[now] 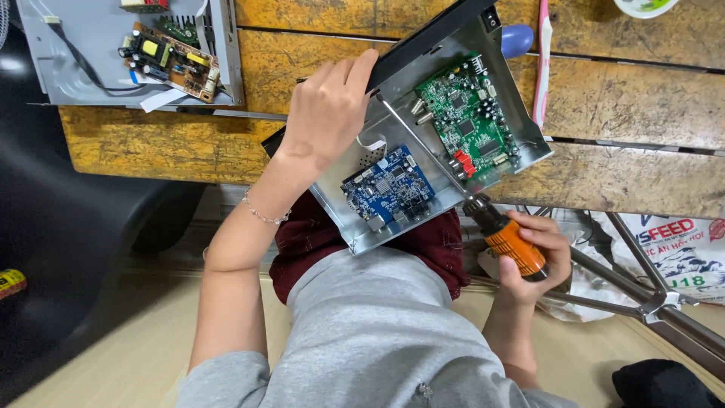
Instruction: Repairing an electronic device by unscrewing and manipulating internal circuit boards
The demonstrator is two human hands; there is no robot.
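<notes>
With the left hand [326, 113] clamping only the tilted metal chassis's [393, 128] upper edge at mid-frame, the orange screwdriver [504, 234] (right hand [538, 261] fisted round it) might slip onto the green board [468, 117].

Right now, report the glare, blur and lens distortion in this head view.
Head view: even, soft lighting; mild sheen on the metal chassis beside the green board. Centre sharp, left hand and orange screwdriver crisp. Wide-angle bending curves the wooden table edges; the left corner falls into dark shadow.
</notes>
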